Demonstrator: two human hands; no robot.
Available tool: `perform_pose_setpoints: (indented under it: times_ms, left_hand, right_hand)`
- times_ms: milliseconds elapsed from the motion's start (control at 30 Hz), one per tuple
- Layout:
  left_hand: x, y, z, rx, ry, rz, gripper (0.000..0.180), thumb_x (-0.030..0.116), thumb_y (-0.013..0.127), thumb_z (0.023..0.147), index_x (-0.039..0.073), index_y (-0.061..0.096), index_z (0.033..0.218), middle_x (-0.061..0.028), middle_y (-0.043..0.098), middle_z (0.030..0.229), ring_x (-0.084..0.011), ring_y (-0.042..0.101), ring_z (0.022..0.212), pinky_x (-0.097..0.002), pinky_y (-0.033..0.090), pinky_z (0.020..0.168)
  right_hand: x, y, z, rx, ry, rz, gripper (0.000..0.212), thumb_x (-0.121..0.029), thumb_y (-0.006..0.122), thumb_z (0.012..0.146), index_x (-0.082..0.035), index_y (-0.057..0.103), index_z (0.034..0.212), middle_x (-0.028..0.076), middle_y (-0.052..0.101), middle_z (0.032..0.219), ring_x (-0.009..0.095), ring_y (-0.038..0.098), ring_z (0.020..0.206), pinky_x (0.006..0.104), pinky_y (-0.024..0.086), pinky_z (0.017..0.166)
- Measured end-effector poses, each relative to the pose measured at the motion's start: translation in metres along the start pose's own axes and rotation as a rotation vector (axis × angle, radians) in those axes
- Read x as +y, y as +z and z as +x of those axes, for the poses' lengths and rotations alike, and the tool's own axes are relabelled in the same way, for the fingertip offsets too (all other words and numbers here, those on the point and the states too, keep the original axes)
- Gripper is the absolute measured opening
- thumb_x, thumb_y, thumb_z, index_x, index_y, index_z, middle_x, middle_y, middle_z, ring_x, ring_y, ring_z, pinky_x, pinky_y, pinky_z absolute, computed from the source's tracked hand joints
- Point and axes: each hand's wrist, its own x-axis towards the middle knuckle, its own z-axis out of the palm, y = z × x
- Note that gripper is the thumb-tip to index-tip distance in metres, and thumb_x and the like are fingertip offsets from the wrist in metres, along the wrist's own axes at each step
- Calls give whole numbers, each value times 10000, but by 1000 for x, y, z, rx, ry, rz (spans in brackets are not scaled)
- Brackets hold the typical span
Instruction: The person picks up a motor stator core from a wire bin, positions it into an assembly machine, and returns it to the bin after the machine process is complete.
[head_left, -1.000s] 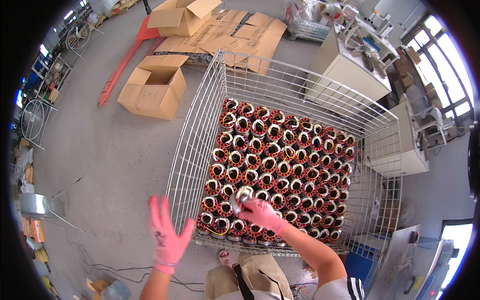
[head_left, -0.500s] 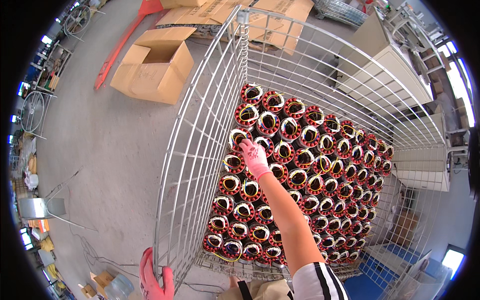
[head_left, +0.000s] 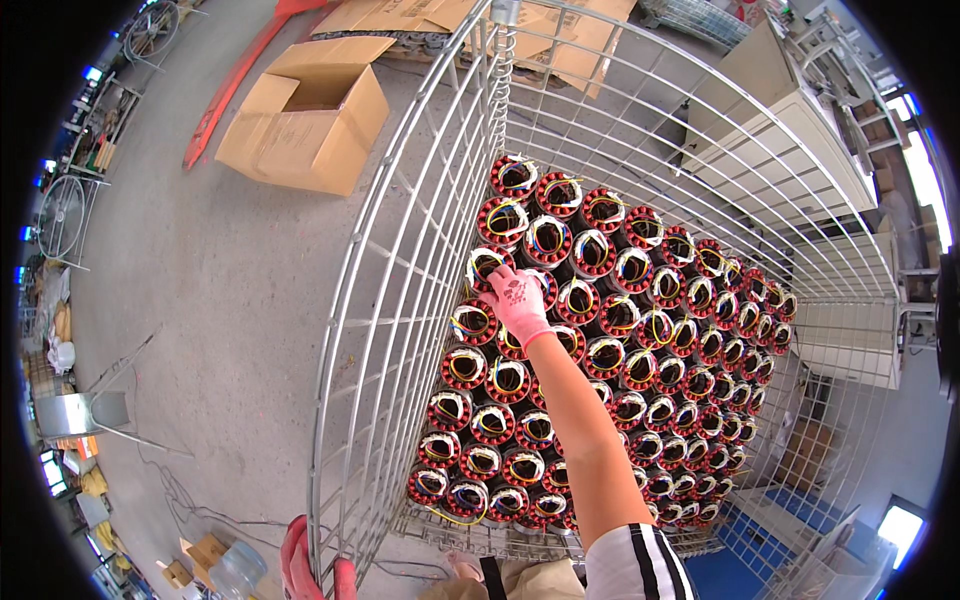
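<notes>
A wire mesh cage [head_left: 345,280] holds rows of upright motor stators [head_left: 591,253], each with a red-toothed ring on top and coiled white, yellow and blue leads. In a pink glove, my right hand [head_left: 520,305] reaches over the rows to the left side. Its bent fingers grip the rim of one stator [head_left: 488,262] in the leftmost column, with fingertips dipping into the dark bore. My left hand [head_left: 312,568], also gloved in pink, is wrapped round the cage's near left edge. The lower picture edge cuts it off.
On the floor left of the cage stands an open cardboard box [head_left: 315,125], beside a red pallet jack fork [head_left: 232,85]. Flattened cardboard [head_left: 400,15] lies beyond. Pale cabinets [head_left: 790,150] stand past the cage's right side. Cables [head_left: 190,505] trail across the floor at lower left.
The view has shifted slightly. My right hand stays at the same stator, its fingers a little further over the rim. My left hand keeps its place on the cage edge.
</notes>
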Motion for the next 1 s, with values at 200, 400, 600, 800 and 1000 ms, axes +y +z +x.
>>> perform_pose_setpoints:
  times_ms: [200, 400, 600, 800, 1000]
  left_hand:
    - [14, -3, 6, -33, -59, -48, 574, 149, 642, 899, -74, 382, 1360, -258, 458, 1340, -388, 457, 1237, -447, 385, 1025]
    - [7, 7, 0, 10, -47, -94, 529, 170, 600, 893, -70, 416, 1327, -240, 482, 1322, -385, 481, 1209, -424, 396, 1022]
    - [6, -3, -4, 57, 67, -117, 474, 224, 570, 918, -39, 456, 1295, -233, 497, 1292, -377, 513, 1176, -419, 422, 999]
    - [-26, 15, -21, 133, 129, -248, 446, 217, 505, 939, 5, 422, 1322, -223, 495, 1284, -383, 506, 1167, -428, 405, 1015]
    - [-39, 19, -8, 137, 161, -215, 486, 235, 482, 946, -22, 395, 1348, -260, 485, 1288, -390, 487, 1206, -420, 389, 1045]
  right_hand:
    - [-1, -7, 10, -92, 44, -35, 393, -402, 674, 819, -113, 621, 1080, 51, 589, 1109, 274, 594, 1008, 433, 478, 854]
    - [-9, -20, -5, -74, -82, -121, 557, -376, 658, 825, -97, 525, 1289, 69, 526, 1331, 224, 525, 1214, 364, 452, 967]
    - [-29, -33, -104, 188, -118, 56, 444, -185, 633, 830, -88, 536, 1252, 113, 538, 1286, 316, 556, 1048, 427, 474, 830]
    - [-64, -48, -323, -11, -12, 209, 360, -241, 636, 826, -87, 594, 1149, 155, 590, 1196, 346, 560, 1066, 421, 452, 907]
    - [-96, -97, -588, 121, 517, 234, 350, -220, 624, 908, -41, 608, 1207, 152, 624, 1188, 272, 605, 1038, 344, 491, 878]
